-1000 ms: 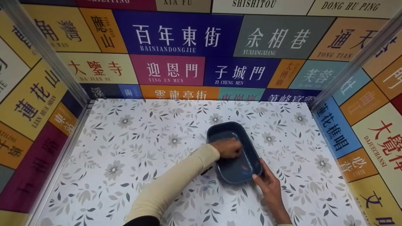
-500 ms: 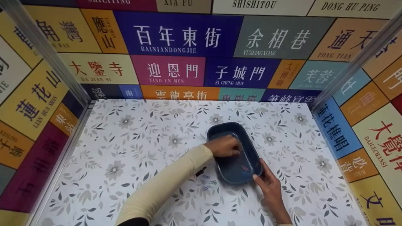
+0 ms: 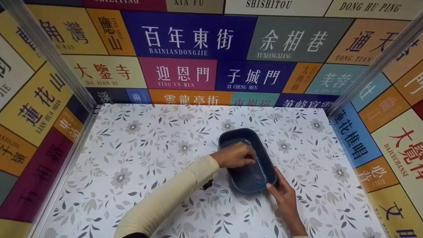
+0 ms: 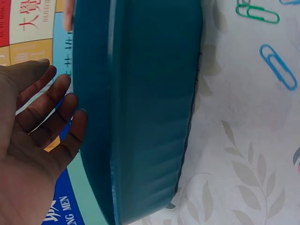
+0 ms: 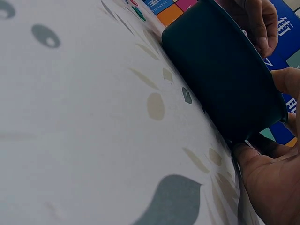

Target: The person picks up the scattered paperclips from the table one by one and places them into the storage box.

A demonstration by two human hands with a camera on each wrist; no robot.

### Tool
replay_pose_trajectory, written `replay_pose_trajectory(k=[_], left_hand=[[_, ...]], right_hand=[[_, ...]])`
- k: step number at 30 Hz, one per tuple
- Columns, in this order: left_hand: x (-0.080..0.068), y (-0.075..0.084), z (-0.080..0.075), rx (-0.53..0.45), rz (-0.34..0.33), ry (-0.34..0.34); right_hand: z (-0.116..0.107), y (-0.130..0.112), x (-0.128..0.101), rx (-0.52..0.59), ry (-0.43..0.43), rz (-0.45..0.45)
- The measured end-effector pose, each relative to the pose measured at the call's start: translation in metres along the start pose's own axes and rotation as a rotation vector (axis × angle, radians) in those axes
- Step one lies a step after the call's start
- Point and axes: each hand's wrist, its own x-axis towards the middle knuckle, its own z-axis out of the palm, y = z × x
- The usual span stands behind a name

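Head view: a dark blue tray (image 3: 246, 160) sits on the table (image 3: 138, 158) right of the middle, nearer the front edge than the back. The left hand (image 3: 235, 155) reaches over the tray's left rim, fingers bent down into it; whether they pinch anything I cannot tell. The right hand (image 3: 283, 195) rests against the tray's near right corner, thumb on the rim, bracing it. A few paper clips (image 3: 258, 178) lie inside, and loose paper clips (image 3: 220, 191) lie on the table just beside the tray's near left corner.

Left wrist view: the left hand (image 4: 35, 140) shows relaxed, nearly straight fingers beside the tray (image 4: 140, 112), holding nothing visible. A blue clip (image 4: 278, 66) and a green clip (image 4: 257, 13) lie flat on the table.

Right wrist view: the right hand (image 5: 269, 173) cups the tray (image 5: 220, 79) at its corner.

As I judge it, the flat, thin clips could slip from a pinch, and a press on the rim could tip or slide the tray if the brace loosens.
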Motion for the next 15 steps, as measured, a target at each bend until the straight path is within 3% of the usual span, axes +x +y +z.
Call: replay_pose_trajectory(k=[8, 15], left_hand=[[-0.015, 0.01, 0.003, -0.019, 0.039, 0.034], [-0.03, 0.019, 0.002, -0.006, 0.03, 0.048]], right_hand=[[0.001, 0.0, 0.0, -0.008, 0.0, -0.003], [-0.001, 0.001, 0.0, -0.021, -0.001, 0.002]])
